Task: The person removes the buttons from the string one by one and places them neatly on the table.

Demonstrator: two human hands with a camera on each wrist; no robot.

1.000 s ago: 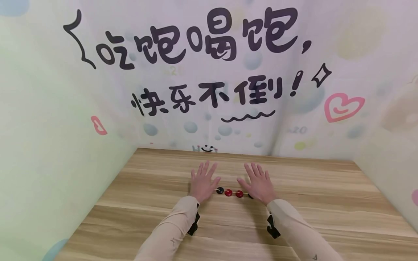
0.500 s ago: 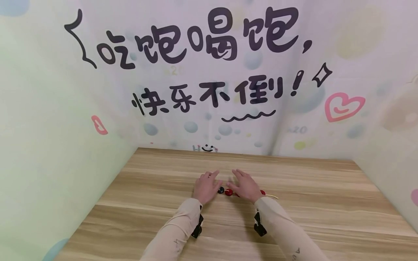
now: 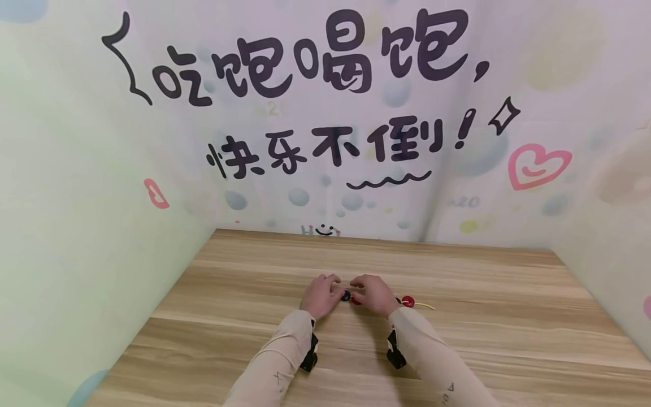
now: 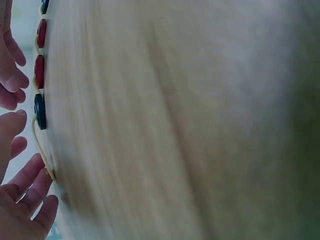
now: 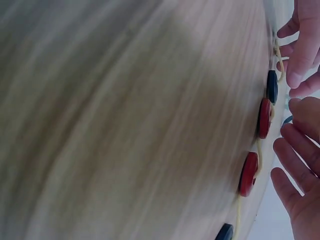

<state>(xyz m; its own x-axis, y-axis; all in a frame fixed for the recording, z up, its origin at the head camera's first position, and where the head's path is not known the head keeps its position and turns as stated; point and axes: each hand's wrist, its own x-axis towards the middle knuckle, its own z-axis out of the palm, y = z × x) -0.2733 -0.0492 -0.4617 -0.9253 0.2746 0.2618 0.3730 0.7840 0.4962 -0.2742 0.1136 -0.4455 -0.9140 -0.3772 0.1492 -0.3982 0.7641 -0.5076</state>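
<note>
A row of round red and dark blue discs, like big buttons, lies on the table, threaded on a pale yellow cord [image 3: 426, 306]. My left hand [image 3: 321, 297] is at the row's left end beside a dark disc [image 3: 346, 295]. In the left wrist view its fingertips [image 4: 37, 165] are at the cord's end; a firm pinch is not visible. My right hand [image 3: 377, 294] hovers over the middle of the row, fingers loosely bent and apart, hiding some discs. A red disc [image 3: 408, 302] shows beyond its wrist. In the right wrist view, two red discs [image 5: 248, 174] lie near its fingers.
The wood-grain table [image 3: 244, 282] spreads out around both hands. A printed backdrop [image 3: 315, 186] with black lettering rises behind it, and pale walls [image 3: 91, 226] stand at the sides. Black wrist cameras [image 3: 309, 353] hang below both sleeves.
Both hands have come closer together, the right one sliding left over the discs. Their fingers, spread and straight before, are now bent. The row's right end has come into sight.
</note>
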